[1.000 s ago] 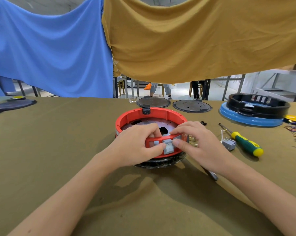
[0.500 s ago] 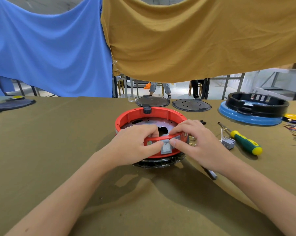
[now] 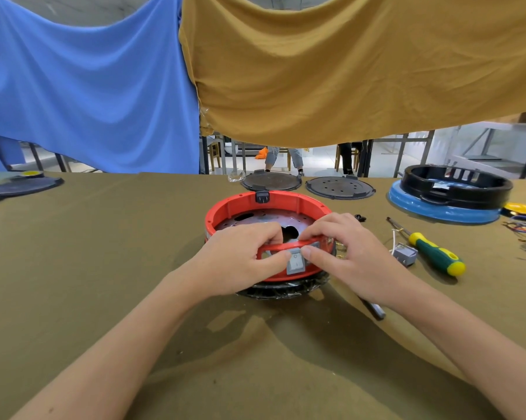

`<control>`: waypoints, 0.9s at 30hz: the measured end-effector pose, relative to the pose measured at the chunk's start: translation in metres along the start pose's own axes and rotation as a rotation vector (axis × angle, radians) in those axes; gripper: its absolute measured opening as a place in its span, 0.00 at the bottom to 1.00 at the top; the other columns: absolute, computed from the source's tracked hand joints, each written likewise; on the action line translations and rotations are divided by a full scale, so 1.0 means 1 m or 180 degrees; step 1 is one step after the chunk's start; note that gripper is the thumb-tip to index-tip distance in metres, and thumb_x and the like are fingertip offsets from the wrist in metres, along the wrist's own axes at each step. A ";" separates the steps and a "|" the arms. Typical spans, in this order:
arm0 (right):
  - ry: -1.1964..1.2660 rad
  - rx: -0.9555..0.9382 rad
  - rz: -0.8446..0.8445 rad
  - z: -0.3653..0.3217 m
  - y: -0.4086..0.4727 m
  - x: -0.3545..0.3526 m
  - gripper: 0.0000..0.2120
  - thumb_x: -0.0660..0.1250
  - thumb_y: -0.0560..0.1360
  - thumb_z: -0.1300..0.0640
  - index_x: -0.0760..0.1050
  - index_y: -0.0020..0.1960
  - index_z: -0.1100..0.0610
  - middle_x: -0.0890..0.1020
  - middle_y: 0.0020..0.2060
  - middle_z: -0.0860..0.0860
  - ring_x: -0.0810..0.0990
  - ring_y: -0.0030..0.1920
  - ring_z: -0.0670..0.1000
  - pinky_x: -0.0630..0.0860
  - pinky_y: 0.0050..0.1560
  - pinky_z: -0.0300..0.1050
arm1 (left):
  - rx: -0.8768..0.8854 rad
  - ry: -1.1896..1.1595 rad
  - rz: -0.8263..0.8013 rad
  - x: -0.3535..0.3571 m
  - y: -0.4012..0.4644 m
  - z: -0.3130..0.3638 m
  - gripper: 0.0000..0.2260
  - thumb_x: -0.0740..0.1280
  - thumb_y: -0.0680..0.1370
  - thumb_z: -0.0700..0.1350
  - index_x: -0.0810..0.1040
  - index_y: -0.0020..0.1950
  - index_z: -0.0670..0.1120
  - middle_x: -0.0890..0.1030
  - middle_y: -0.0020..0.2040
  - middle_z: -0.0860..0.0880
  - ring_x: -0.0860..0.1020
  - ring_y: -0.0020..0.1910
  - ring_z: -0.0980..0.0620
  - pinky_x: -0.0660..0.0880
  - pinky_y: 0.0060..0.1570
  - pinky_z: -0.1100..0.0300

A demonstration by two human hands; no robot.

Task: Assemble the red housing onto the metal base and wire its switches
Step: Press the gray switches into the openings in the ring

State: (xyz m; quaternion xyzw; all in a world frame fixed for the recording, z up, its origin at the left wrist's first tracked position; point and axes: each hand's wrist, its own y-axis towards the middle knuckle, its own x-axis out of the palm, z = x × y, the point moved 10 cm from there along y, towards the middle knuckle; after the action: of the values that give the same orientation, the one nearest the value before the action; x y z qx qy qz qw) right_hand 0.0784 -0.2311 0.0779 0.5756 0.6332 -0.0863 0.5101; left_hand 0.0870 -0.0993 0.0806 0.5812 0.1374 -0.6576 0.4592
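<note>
The red housing sits on the metal base at the centre of the table, ringing the perforated plate. The left hand has its grip clamped on the housing's near wall, fingers curled over the rim and thumb on the outer face. The right hand likewise pinches that rim, its thumb touching a grey rocker switch seated in the near wall. The rocker bears "O" above and "I" below; no other writing is legible. A second grey switch with a white wire lies loose on the table right of the housing, just beside a green-and-yellow screwdriver. A black ring on a blue base stands at far right.
</note>
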 end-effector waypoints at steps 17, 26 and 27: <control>0.0030 -0.0037 0.0024 -0.004 0.000 -0.001 0.07 0.65 0.77 0.47 0.77 0.54 0.42 0.74 0.51 0.34 0.67 0.57 0.35 0.62 0.50 0.20 | -0.0077 0.0126 -0.0066 0.002 0.001 0.001 0.16 0.59 0.80 0.58 0.71 0.42 0.46 0.75 0.37 0.49 0.72 0.37 0.51 0.70 0.41 0.52; -0.0078 -0.0076 0.0074 -0.006 0.001 0.000 0.06 0.66 0.78 0.51 0.78 0.55 0.48 0.76 0.50 0.39 0.67 0.57 0.37 0.63 0.51 0.22 | -0.0023 0.0153 -0.0021 0.002 0.001 0.001 0.13 0.60 0.81 0.54 0.69 0.39 0.50 0.73 0.35 0.52 0.71 0.36 0.53 0.70 0.41 0.52; -0.0074 -0.0077 0.0078 -0.006 0.001 0.000 0.07 0.66 0.78 0.50 0.78 0.55 0.47 0.76 0.50 0.38 0.67 0.57 0.37 0.63 0.51 0.23 | -0.0020 0.0156 0.0006 0.001 0.001 0.000 0.13 0.60 0.81 0.54 0.70 0.40 0.49 0.74 0.36 0.51 0.71 0.37 0.53 0.70 0.41 0.53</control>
State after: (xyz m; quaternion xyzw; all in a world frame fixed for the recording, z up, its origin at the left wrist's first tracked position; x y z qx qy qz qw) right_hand 0.0758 -0.2265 0.0806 0.5760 0.6212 -0.0791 0.5254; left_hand 0.0876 -0.1007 0.0798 0.5958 0.1501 -0.6423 0.4581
